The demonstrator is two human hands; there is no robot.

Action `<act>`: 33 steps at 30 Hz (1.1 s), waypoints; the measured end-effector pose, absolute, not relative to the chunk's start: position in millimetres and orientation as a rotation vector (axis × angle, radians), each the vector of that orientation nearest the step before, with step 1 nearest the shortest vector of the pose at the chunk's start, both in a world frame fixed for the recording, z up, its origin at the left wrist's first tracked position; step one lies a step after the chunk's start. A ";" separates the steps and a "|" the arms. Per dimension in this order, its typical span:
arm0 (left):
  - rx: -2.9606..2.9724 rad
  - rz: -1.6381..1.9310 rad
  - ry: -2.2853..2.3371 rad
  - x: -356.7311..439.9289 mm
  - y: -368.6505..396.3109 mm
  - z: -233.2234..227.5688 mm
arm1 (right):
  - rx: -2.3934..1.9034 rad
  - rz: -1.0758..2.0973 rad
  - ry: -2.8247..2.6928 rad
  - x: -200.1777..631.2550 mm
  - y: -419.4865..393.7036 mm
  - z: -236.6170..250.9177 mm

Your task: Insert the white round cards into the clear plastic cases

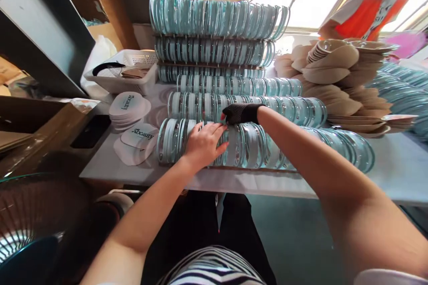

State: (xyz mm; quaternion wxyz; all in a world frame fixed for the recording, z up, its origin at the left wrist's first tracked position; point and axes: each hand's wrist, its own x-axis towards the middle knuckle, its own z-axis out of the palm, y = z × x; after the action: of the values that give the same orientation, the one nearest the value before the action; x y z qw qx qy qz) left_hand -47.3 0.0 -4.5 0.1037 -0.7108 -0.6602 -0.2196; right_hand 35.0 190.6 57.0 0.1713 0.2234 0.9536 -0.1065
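Observation:
My bare left hand point(204, 143) rests on the front row of clear, teal-edged rounded pieces point(254, 144), its fingers stretched out and its thumb apart. Just right of it, my right hand point(242, 113), in a black dotted glove with bare fingertips, is curled down at the back of the same row. Whatever lies between the right fingers is hidden. The pieces stand on edge, packed side by side. Directly behind is a second row of similar pieces point(187, 105), close to the right knuckles.
More rows point(217, 18) rise behind. White "beauty" printed pads point(129, 107) and a white basket point(143, 82) sit left. Stacked beige curved pieces point(331, 71) stand right. A fan point(20, 227) is at lower left. Another person in an orange vest point(363, 13) is beyond the table point(207, 182).

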 end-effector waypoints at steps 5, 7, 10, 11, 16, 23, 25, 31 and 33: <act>-2.101 -0.649 -1.961 -47.6 0.0 -2.4 | 0.611 -0.170 2.832 41.8 183.4 54.9; -2.093 -0.653 -1.980 -46.9 0.8 -2.4 | 0.704 -0.165 2.961 55.8 171.8 57.7; -2.085 -0.657 -2.007 -46.3 1.5 -2.6 | 0.720 -0.355 3.165 83.7 145.0 57.4; -2.087 -0.658 -2.011 -46.3 1.6 -2.6 | 0.708 -0.385 3.224 94.0 132.8 54.2; -2.081 -0.664 -2.015 -46.4 2.3 -4.1 | 0.783 -0.034 3.222 135.9 59.0 -0.5; -2.084 -0.640 -2.036 -46.6 -0.7 -3.1 | 0.915 0.150 3.163 156.5 14.9 -79.5; -2.080 -0.627 -2.031 -42.3 -1.1 2.3 | 0.830 0.063 3.205 167.3 24.3 -61.8; -2.193 -0.622 -1.885 -15.1 15.7 9.4 | 1.381 0.057 3.065 162.1 124.1 43.0; -2.226 -0.602 -1.874 -9.2 22.9 5.7 | 1.168 -0.046 2.864 138.8 163.3 59.9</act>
State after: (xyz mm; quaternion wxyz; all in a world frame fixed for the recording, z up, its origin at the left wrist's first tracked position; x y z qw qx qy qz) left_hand -9.2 22.9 5.7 0.0850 -0.7464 -0.6285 -0.2018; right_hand 138.8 163.3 59.9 0.0241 0.3775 0.9256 -0.0149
